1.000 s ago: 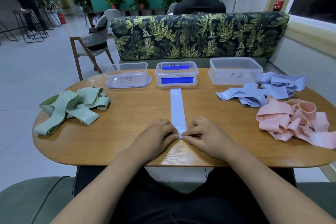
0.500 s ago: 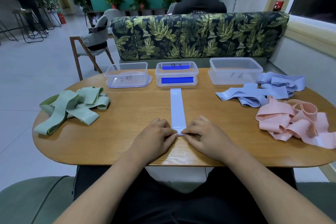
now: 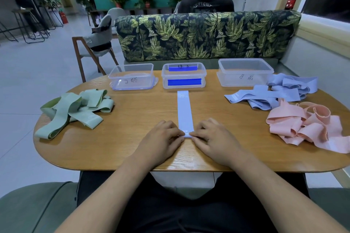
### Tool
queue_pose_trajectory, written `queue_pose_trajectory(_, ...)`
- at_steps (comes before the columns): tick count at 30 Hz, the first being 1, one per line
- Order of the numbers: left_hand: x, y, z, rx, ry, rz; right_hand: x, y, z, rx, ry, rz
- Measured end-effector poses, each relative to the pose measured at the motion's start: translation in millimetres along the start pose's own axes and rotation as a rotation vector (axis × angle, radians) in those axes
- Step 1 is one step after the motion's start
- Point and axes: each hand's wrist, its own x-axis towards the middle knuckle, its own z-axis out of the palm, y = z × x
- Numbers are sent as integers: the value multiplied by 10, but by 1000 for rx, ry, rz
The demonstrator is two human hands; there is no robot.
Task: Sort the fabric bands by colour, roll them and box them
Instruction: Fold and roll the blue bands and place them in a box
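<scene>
A light blue fabric band (image 3: pixel 184 111) lies flat and straight down the middle of the wooden table (image 3: pixel 132 149). Its near end is turned up into a small roll. My left hand (image 3: pixel 161 141) and my right hand (image 3: pixel 212 138) pinch that rolled end from either side with curled fingers. A heap of green bands (image 3: pixel 73 108) lies at the left. More blue bands (image 3: pixel 272 92) and a heap of pink bands (image 3: pixel 306 126) lie at the right. Three clear plastic boxes stand at the back: left box (image 3: pixel 132 79), middle box (image 3: pixel 183 77), right box (image 3: pixel 244 72).
A leaf-patterned bench back (image 3: pixel 206 36) rises behind the table, and a person sits beyond it facing away. A wooden chair (image 3: pixel 94 47) stands at the back left. The table's near edge runs just above my lap.
Both hands have rolled the band's near end a little further away from me. The flat stretch of band is slightly shorter. Nothing else moved.
</scene>
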Motion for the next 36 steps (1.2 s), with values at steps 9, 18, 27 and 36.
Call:
queue_pose_trajectory(9,0,4,4,20,-5,-40,-11,-3,-26,0,-33,-34)
queue_pose_trajectory(18,13,15,20,89,-29,-13,42,26,-27,-9,-90,36)
queue_pose_trajectory(27,25,-37,39,110,-65,-17,47,3,-9,-42,-85,87)
queue_pose_trajectory(36,196,-140,12,-10,-107,-155,95,42,-25,-45,-98,3)
